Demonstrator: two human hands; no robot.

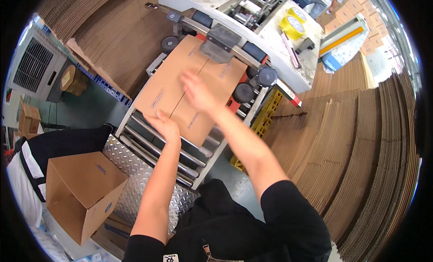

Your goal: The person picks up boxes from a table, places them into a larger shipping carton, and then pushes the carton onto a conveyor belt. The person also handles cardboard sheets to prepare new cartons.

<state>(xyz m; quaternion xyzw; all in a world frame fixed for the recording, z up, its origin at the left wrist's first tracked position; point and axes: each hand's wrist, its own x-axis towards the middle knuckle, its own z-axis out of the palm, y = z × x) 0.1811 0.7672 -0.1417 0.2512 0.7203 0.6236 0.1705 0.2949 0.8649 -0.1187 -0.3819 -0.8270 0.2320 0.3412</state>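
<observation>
On metal rollers [140, 147], a cardboard box [158, 83], left hand [165, 127] at its edge, right hand [197, 92] over it, fingers of both loosely spread

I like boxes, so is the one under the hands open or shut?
Shut: top flaps on the carton lie flat, meeting in the middle. I can't tell if it's taped.

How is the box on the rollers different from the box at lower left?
The roller box looks closed on top; the lower-left box gapes open. The left hand touches the roller box; no hand touches the lower-left box. Both are brown cardboard.
</observation>
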